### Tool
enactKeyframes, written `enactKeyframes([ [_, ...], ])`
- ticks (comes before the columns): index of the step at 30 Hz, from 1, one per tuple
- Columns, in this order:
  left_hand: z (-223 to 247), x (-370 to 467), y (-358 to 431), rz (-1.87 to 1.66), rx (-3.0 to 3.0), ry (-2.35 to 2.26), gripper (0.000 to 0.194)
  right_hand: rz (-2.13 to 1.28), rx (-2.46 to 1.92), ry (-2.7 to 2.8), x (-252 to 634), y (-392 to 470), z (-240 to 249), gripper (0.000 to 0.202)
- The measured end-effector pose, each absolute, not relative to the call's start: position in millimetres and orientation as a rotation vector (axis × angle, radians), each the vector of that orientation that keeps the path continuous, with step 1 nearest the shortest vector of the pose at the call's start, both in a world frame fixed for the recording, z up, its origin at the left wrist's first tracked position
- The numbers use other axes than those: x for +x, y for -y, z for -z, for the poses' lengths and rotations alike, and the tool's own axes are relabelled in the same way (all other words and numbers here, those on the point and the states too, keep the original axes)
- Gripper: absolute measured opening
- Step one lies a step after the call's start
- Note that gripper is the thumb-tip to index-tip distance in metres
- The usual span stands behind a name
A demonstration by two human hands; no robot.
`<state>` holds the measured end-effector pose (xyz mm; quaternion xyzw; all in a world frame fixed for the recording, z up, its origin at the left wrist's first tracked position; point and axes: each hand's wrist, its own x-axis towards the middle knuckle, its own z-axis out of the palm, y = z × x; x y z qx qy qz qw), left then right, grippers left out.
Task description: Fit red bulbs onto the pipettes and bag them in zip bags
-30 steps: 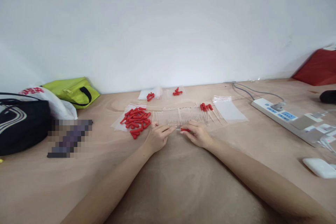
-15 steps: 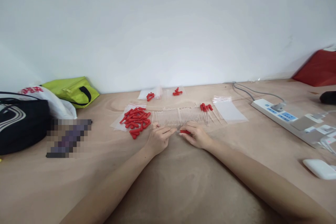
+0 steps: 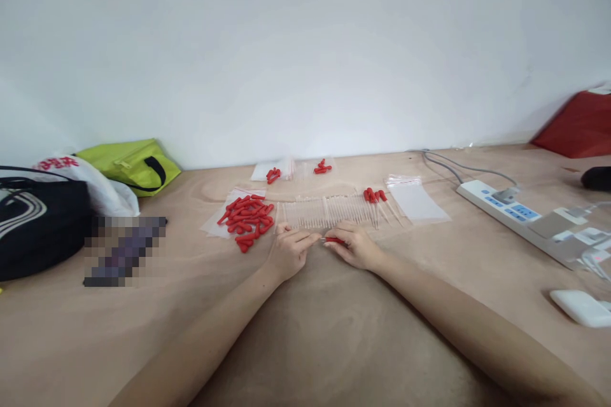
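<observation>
One red bulb [image 3: 336,240], still in right hand [image 3: 359,247]

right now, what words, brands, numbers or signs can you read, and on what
No text can be read.
White plastic bag: red characters, too blurred to read.
Power strip: any markings too small to read.
Black bag: pale curved stripes, no readable letters.
Red pieces: no readable marks.

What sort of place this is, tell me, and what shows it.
Probably an improvised indoor workspace, perhaps in a home: a pile of red pieces and a row of clear rods share the tabletop with a plugged-in power strip.
</observation>
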<state>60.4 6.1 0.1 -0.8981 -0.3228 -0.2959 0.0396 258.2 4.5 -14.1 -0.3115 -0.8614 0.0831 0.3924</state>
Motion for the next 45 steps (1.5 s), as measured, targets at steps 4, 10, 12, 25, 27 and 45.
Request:
enactKeyframes([
  [4, -5, 59, -8, 0.911, -2.667, 1.040, 0.024, -0.235, -0.838, 2.127, 259, -6, 14, 0.013],
  [10, -7, 57, -7, 0.915, -2.568, 1.050, 0.019, -0.177, -0.901, 2.175, 264, -5, 14, 0.014],
  [12, -5, 58, -6, 0.920, -2.595, 1.038, 0.019, -0.166, -0.887, 2.195, 264, -4, 14, 0.015],
  [25, -1, 61, -6, 0.915, -2.656, 1.063, 0.022, -0.334, -0.834, 2.161, 263, -6, 14, 0.015],
  [27, -2, 63, -5, 0.941, -2.649, 1.134, 0.024, -0.502, -0.872, 2.025, 261, -6, 13, 0.015],
  [45, -4, 56, -11, 0.906, -2.639, 1.385, 0.012, -0.341, -1.771, 1.451, 371, -59, -18, 0.042],
])
